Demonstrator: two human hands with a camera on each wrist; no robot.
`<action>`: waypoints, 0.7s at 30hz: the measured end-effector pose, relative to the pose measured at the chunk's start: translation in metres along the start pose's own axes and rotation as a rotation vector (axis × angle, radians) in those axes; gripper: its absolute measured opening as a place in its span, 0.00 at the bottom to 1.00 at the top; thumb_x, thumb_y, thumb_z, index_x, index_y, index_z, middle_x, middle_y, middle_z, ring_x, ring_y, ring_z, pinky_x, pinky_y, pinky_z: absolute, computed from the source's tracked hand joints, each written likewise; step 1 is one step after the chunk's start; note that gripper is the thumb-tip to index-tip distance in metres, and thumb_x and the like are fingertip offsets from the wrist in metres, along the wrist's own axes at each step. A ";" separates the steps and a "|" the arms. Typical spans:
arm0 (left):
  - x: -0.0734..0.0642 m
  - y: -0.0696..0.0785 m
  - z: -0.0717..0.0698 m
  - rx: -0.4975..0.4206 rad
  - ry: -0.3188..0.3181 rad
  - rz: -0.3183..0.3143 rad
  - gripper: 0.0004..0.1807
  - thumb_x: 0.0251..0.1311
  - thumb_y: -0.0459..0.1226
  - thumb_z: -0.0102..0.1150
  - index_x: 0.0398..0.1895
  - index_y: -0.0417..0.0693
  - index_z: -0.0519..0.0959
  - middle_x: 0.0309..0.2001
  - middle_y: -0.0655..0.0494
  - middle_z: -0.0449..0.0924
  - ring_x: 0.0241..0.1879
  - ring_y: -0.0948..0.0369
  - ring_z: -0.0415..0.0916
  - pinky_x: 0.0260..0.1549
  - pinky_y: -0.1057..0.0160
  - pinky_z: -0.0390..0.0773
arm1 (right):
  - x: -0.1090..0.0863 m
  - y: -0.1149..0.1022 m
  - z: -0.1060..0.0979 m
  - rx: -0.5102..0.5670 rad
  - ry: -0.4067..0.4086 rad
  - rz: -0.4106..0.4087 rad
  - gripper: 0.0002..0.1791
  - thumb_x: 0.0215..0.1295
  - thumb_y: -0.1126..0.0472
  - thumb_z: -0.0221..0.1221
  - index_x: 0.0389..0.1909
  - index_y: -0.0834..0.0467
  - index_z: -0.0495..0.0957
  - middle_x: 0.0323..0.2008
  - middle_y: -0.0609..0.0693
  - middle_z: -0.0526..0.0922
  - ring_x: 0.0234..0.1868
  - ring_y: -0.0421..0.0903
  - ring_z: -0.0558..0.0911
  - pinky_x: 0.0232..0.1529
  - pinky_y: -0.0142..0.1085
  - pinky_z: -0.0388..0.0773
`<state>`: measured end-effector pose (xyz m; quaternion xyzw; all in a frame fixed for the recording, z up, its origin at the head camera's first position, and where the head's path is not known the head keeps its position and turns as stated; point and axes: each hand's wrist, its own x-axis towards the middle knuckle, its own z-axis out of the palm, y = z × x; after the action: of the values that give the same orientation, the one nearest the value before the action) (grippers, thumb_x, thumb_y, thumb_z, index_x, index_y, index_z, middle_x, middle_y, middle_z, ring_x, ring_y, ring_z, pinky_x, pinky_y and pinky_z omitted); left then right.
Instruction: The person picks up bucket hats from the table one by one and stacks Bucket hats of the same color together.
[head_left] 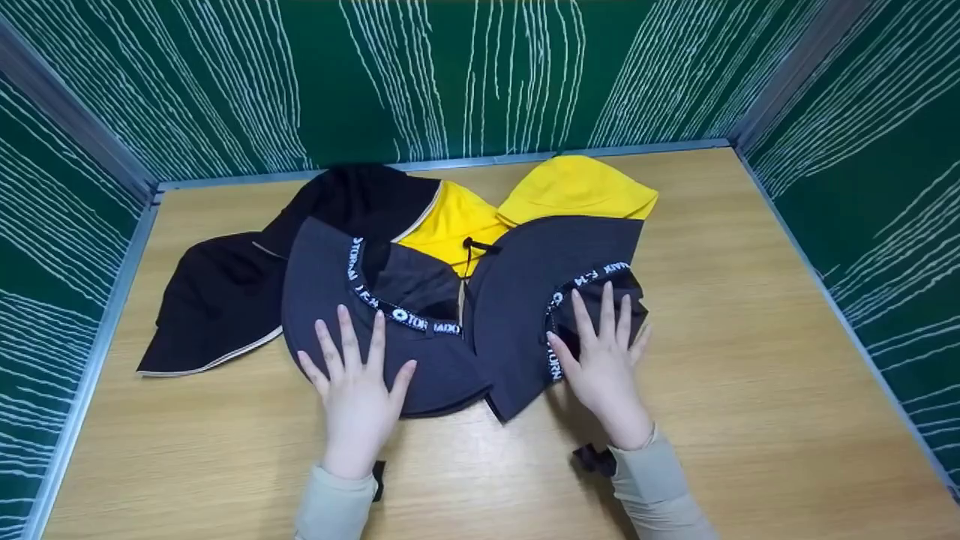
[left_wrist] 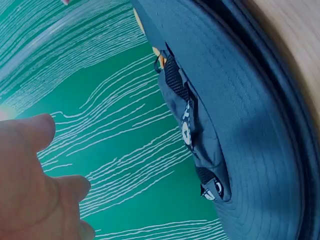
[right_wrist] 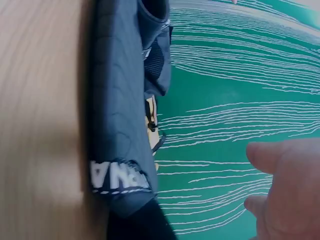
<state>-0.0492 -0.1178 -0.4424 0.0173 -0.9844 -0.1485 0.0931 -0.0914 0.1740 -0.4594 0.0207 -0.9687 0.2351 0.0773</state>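
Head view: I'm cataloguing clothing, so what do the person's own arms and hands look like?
The bare left hand and bare right hand wear no gloves or visible rings. Pale grey-green fabric sleeves reach both wrists, with black fittings by the cuffs, too small to identify.

The place looked like a small work booth: green panels point(head_left: 337, 112) covered in wavy white lines closed in the back and both sides of a wood-grain table point(head_left: 765, 337), with grey metal strips point(head_left: 465, 163) along its edges and metal posts point(head_left: 797, 75) in the corners
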 end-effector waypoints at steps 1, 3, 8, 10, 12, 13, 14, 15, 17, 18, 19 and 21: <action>0.000 0.000 -0.002 -0.008 0.015 0.009 0.39 0.63 0.59 0.48 0.73 0.55 0.53 0.75 0.40 0.32 0.72 0.36 0.26 0.63 0.30 0.30 | 0.001 -0.003 -0.002 0.029 0.007 -0.008 0.36 0.65 0.43 0.53 0.72 0.50 0.56 0.75 0.61 0.39 0.73 0.66 0.37 0.63 0.67 0.23; -0.001 0.000 -0.008 -0.041 0.057 0.030 0.39 0.62 0.57 0.51 0.73 0.54 0.55 0.75 0.38 0.34 0.72 0.36 0.27 0.64 0.30 0.32 | 0.002 -0.008 -0.006 0.091 0.026 -0.028 0.35 0.65 0.45 0.54 0.71 0.51 0.58 0.74 0.61 0.41 0.73 0.66 0.38 0.63 0.67 0.23; 0.003 -0.002 -0.026 -0.200 0.161 0.068 0.38 0.59 0.51 0.58 0.70 0.48 0.60 0.73 0.33 0.41 0.71 0.34 0.35 0.64 0.30 0.40 | 0.007 -0.019 -0.012 0.298 0.047 -0.060 0.30 0.64 0.52 0.57 0.66 0.56 0.65 0.72 0.63 0.48 0.71 0.66 0.45 0.65 0.66 0.32; 0.008 -0.006 -0.034 -0.286 0.165 0.057 0.36 0.59 0.48 0.59 0.69 0.45 0.62 0.72 0.32 0.43 0.71 0.34 0.38 0.64 0.31 0.44 | 0.007 -0.021 -0.011 0.377 0.031 -0.045 0.28 0.64 0.54 0.57 0.64 0.58 0.67 0.71 0.64 0.51 0.70 0.66 0.49 0.66 0.64 0.38; 0.013 -0.013 -0.041 -0.369 0.136 0.027 0.35 0.60 0.46 0.58 0.68 0.42 0.62 0.72 0.32 0.45 0.71 0.36 0.39 0.64 0.32 0.47 | 0.007 -0.022 -0.008 0.434 0.012 -0.024 0.27 0.63 0.56 0.58 0.62 0.59 0.69 0.70 0.65 0.55 0.70 0.65 0.53 0.67 0.62 0.45; 0.017 -0.017 -0.045 -0.401 0.118 0.008 0.34 0.61 0.45 0.58 0.68 0.41 0.62 0.71 0.32 0.46 0.71 0.36 0.40 0.64 0.33 0.48 | 0.006 -0.022 -0.007 0.454 0.006 -0.017 0.26 0.63 0.58 0.58 0.61 0.60 0.70 0.69 0.65 0.57 0.68 0.65 0.57 0.66 0.60 0.50; 0.021 -0.021 -0.048 -0.427 0.097 -0.015 0.33 0.62 0.45 0.57 0.68 0.41 0.62 0.71 0.33 0.47 0.71 0.37 0.41 0.64 0.33 0.50 | 0.006 -0.022 -0.005 0.478 0.004 -0.017 0.24 0.63 0.59 0.58 0.60 0.61 0.71 0.67 0.66 0.60 0.65 0.64 0.62 0.65 0.58 0.55; 0.025 -0.026 -0.051 -0.445 0.074 -0.040 0.33 0.63 0.45 0.56 0.68 0.40 0.62 0.71 0.33 0.48 0.71 0.38 0.43 0.65 0.34 0.51 | 0.006 -0.021 -0.003 0.503 -0.003 -0.013 0.24 0.63 0.60 0.58 0.59 0.62 0.71 0.65 0.65 0.64 0.63 0.62 0.68 0.64 0.55 0.60; 0.033 -0.037 -0.054 -0.470 0.018 -0.095 0.32 0.65 0.45 0.53 0.68 0.40 0.61 0.71 0.35 0.49 0.71 0.39 0.44 0.66 0.37 0.51 | 0.005 -0.020 0.001 0.546 -0.019 -0.012 0.21 0.64 0.63 0.57 0.57 0.64 0.73 0.59 0.64 0.72 0.54 0.58 0.77 0.58 0.50 0.70; 0.037 -0.043 -0.055 -0.476 -0.005 -0.120 0.32 0.66 0.45 0.52 0.68 0.39 0.61 0.71 0.34 0.49 0.70 0.38 0.45 0.66 0.38 0.50 | 0.005 -0.020 0.003 0.562 -0.025 -0.015 0.19 0.64 0.63 0.57 0.55 0.65 0.74 0.55 0.64 0.76 0.49 0.56 0.80 0.54 0.46 0.74; 0.041 -0.049 -0.054 -0.479 -0.024 -0.144 0.32 0.66 0.45 0.51 0.68 0.38 0.61 0.71 0.34 0.50 0.70 0.39 0.46 0.67 0.39 0.50 | 0.004 -0.019 0.005 0.579 -0.036 -0.014 0.17 0.64 0.64 0.56 0.53 0.66 0.75 0.51 0.63 0.79 0.44 0.54 0.82 0.49 0.43 0.76; 0.046 -0.060 -0.049 -0.486 -0.058 -0.192 0.32 0.66 0.45 0.51 0.68 0.36 0.60 0.70 0.33 0.52 0.69 0.39 0.49 0.68 0.42 0.51 | 0.003 -0.018 0.008 0.594 -0.054 -0.006 0.15 0.64 0.64 0.56 0.50 0.66 0.77 0.45 0.61 0.82 0.39 0.51 0.83 0.43 0.37 0.78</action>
<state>-0.0850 -0.1926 -0.4058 0.0836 -0.9159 -0.3892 0.0518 -0.0940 0.1542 -0.4575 0.0513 -0.8590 0.5075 0.0429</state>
